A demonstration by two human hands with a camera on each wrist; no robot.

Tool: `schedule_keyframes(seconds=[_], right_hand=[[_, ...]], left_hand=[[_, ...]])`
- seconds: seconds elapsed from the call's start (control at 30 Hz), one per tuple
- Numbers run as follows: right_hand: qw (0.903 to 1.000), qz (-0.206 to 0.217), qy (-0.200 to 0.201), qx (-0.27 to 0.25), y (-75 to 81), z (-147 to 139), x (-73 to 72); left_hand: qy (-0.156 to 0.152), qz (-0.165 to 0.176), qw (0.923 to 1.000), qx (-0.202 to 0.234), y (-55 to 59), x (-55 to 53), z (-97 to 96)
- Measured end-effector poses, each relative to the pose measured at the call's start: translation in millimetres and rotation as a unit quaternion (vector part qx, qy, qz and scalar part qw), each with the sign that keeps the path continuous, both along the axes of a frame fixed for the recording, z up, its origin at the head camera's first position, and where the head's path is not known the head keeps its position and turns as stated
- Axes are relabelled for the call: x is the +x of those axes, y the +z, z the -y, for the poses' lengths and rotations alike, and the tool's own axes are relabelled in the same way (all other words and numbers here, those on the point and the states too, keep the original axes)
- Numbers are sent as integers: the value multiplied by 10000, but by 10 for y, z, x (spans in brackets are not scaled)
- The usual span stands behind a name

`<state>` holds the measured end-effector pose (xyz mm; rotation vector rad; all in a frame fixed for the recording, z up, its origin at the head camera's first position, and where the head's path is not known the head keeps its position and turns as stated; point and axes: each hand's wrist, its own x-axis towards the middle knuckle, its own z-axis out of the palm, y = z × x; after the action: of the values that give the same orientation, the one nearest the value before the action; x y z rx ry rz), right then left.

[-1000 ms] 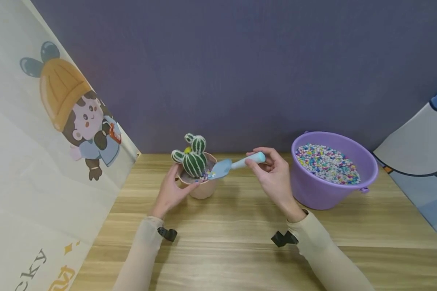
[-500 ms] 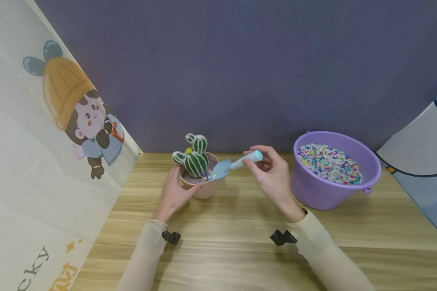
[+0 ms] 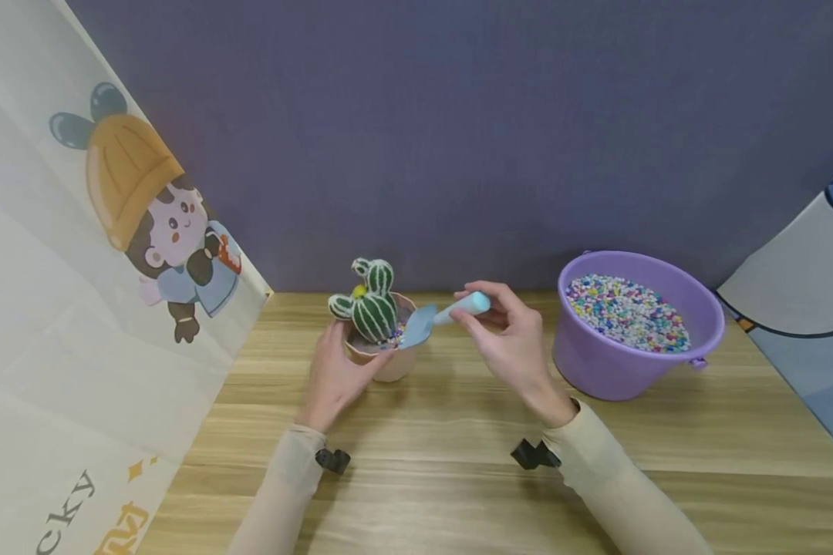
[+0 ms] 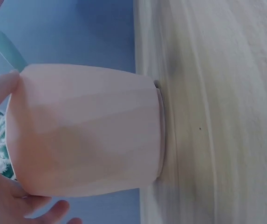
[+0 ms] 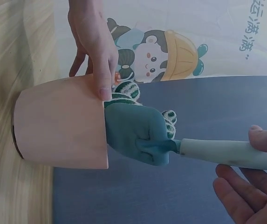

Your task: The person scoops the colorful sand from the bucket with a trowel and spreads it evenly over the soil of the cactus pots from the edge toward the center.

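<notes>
In the head view, a pale pink flower pot stands upright on the table, holding a knitted green-and-white cactus with a yellow spot. My left hand grips the pot from the left, thumb at the rim. The right hand pinches the pale handle of a small blue trowel. The blade tilts down over the pot's right rim, and its tip is hidden behind the rim in the right wrist view. A few colourful beads lie beside the cactus.
To the right of the right hand stands a purple bucket part filled with multicoloured beads. A dark blue-grey wall rises behind the wooden table. A printed white panel borders the left side.
The trowel has shifted slightly left and tilted more steeply; beads seen at its tip earlier no longer show on the blade. My left hand still holds the pot.
</notes>
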<state>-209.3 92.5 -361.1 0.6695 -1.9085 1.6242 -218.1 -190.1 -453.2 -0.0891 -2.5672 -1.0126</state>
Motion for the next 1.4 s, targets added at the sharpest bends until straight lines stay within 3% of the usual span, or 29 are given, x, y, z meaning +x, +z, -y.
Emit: schedule_keyframes(seconds=[0.17,0.37,0.53,0.77,1.17,1.4], right_hand=[[9999,-125,58,36,1,-12,8],[9999,-151,77,0,-10,-43,1],[9999,-63,84,-72,-22,-48,-2],[10000,-20,78,-59,-32,-59,-10],[9998,79,65,-176,-65,-100,-47],[9987,311,64,-406,-57,-190,-61]], left_hand=[[-57,48,10000,-39,29,-4,-3],[-779,-180,9965,245,17,-109,114],[-1144,-43,9922,490,-17,-161,198],[-869,135,9947,524,-78,-141,193],[-75,-260,9980,577,-100,-59,-42],[-97,-559,9948,847,-105,-40,-55]])
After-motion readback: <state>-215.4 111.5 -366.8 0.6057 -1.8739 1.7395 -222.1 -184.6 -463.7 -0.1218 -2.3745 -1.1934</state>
